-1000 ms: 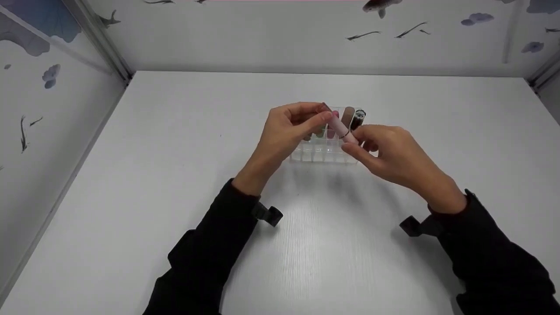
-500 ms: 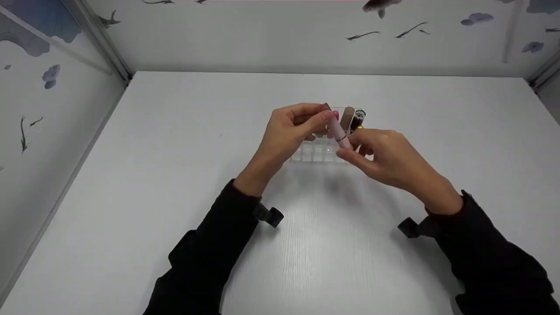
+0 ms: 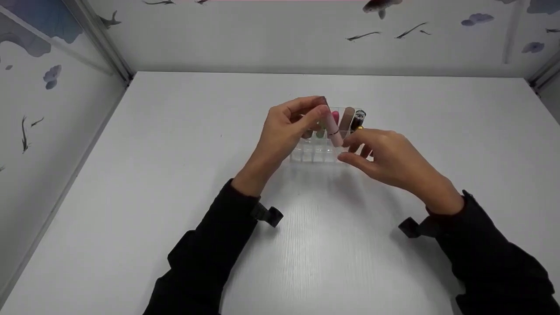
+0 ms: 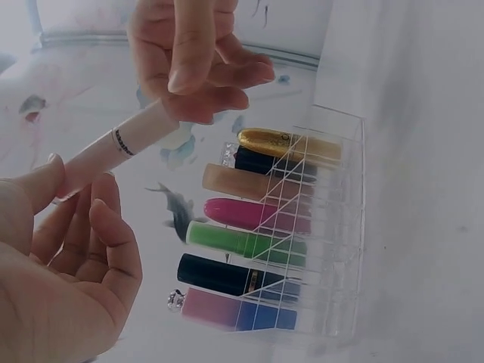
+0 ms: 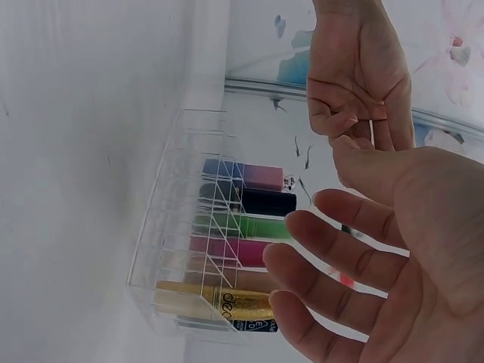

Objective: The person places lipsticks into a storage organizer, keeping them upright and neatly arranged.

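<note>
A pale pink lipstick tube (image 3: 334, 130) with a dark ring round it slants above the clear organizer. My left hand (image 3: 286, 129) pinches its upper end between thumb and fingers. Beside the tube's lower end, my right hand (image 3: 389, 155) has its thumb and fingers spread, gripping nothing; whether a fingertip brushes the tube I cannot tell. Behind and below both hands is the clear compartment organizer (image 3: 313, 156). In the left wrist view its row holds a gold tube (image 4: 261, 141), a brown tube (image 4: 234, 181), a magenta tube (image 4: 231, 214) and a green tube (image 4: 219, 238).
A black tube (image 4: 212, 274) and a pink-and-blue tube (image 4: 212, 308) with a silvery knob also stand in the organizer. The white table (image 3: 183, 131) stretches around it. Panels with painted fish (image 3: 380, 5) and petals rise at the back and left.
My right fingers have come off the lipstick tube's lower end and spread apart. The tube has swung more upright, its lower end moving left, still held by my left hand.
</note>
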